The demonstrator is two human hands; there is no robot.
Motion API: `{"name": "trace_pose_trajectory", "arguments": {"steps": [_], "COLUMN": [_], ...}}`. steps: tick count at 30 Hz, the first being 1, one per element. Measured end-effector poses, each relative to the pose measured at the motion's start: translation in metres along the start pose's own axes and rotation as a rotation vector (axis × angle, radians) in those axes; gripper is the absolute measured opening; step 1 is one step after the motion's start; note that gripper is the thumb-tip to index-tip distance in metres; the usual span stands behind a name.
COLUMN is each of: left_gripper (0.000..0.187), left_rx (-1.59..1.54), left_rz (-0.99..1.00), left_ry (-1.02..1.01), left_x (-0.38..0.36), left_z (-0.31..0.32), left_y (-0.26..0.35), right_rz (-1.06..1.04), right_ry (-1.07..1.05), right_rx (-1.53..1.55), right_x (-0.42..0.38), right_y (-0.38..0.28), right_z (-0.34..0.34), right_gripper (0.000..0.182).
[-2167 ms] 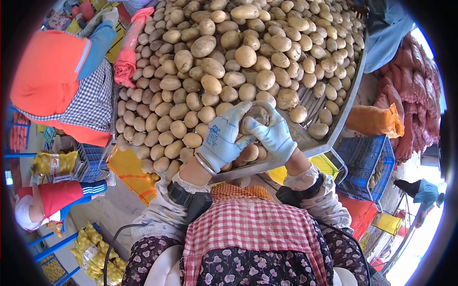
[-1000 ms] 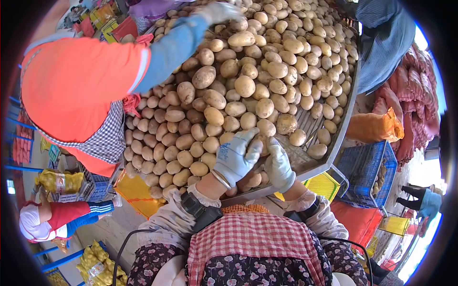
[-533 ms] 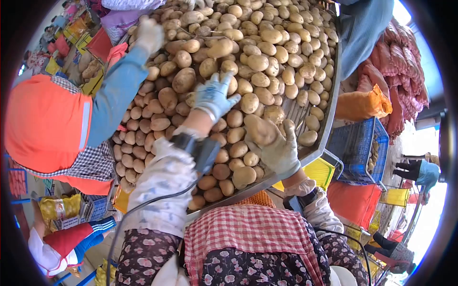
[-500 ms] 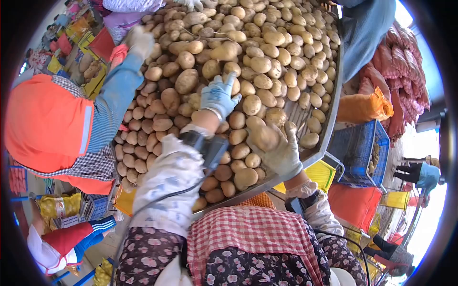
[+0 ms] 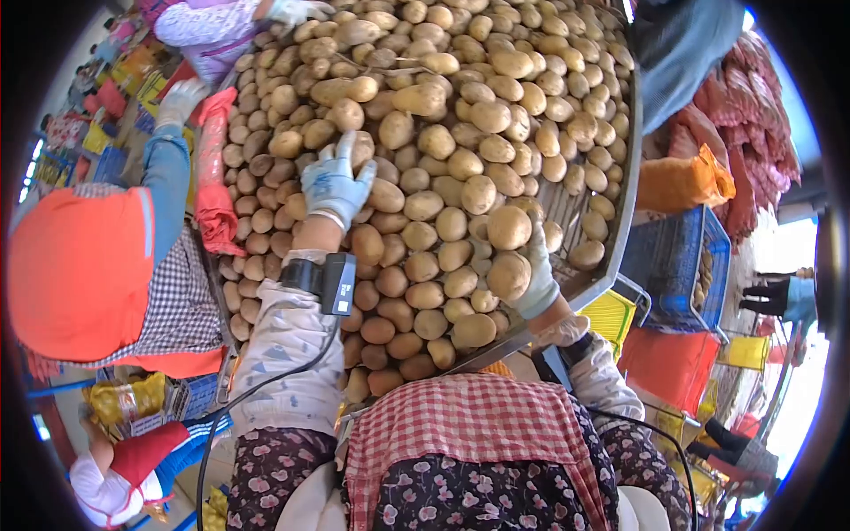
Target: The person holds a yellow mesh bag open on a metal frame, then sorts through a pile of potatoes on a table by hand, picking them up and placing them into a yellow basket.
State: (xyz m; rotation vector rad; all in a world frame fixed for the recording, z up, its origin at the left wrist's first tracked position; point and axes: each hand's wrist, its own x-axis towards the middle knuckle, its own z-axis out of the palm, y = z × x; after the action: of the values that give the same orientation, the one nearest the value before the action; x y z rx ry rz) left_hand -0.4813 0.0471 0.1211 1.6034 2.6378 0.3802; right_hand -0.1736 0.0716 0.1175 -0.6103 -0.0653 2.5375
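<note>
Overlying potatoes (image 5: 424, 205): left hand (image 5: 339, 183), fingers open.
Right hand (image 5: 537, 276): gripping a potato (image 5: 509, 276).
Metal rim (image 5: 631, 190): red bundle (image 5: 214, 168) left, blue crate (image 5: 657, 283) outside.

Over the smooth metal table (image 5: 632, 168), my gloves (image 5: 339, 183) are matt cloth; the potatoes (image 5: 509, 228) on it look dull-skinned. Right of the table, the crate (image 5: 660, 265) is lattice-sided plastic.

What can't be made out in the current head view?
All in the head view:
- Right hand: palm and most fingers hidden behind two potatoes; exact grip unclear.
- Left hand: palm faces down, hidden by its own back; can't tell if it grips anything.
- Potato pile: far end cut off by the top edge; lower layers hidden under upper ones.
- Left wrist device: lettering too small.
</note>
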Motion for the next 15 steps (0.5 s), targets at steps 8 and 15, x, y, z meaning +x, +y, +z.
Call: {"name": "trace_pose_trajectory", "arguments": {"steps": [8, 15], "left_gripper": [0.070, 0.066], "left_rx": [-0.843, -1.897], "left_rz": [-0.201, -0.567], "left_ry": [0.076, -0.689], "left_x": [0.029, -0.061], "left_z": [0.025, -0.014], "left_y": [-0.003, 0.081], "right_rz": [-0.105, -0.057], "right_ry": [0.065, -0.241], "right_rx": [0.023, 0.017], "right_x": [-0.001, 0.003], "right_y": [-0.006, -0.010], "right_z": [0.013, 0.010], "right_gripper": [0.076, 0.088]}}
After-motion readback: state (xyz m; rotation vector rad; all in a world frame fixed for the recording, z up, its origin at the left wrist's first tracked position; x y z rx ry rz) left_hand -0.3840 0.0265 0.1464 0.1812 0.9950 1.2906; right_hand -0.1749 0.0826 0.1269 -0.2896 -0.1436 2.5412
